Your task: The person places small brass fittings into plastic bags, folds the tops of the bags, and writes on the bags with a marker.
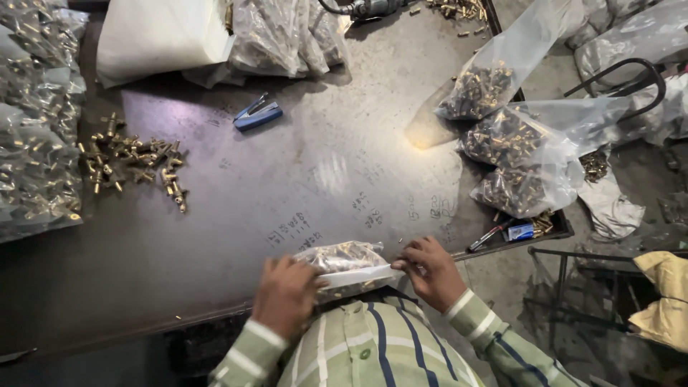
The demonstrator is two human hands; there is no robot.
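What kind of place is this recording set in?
Probably a small workshop packing metal fittings: a worn metal table, loose brass fittings, filled clear bags, and both hands on a small bag.

That small clear plastic bag (344, 265) at the bottom middle of the frame is stuffed with little metal fittings, brassy and silvery mixed together, and it looks pretty full. It's lying on its side right at the near edge of the dark metal table, long way running left to right. The top part bulges and catches the light, and a flat whitish strip of folded plastic runs along its lower right edge. Both ends are covered, so you can't see whether it's sealed.
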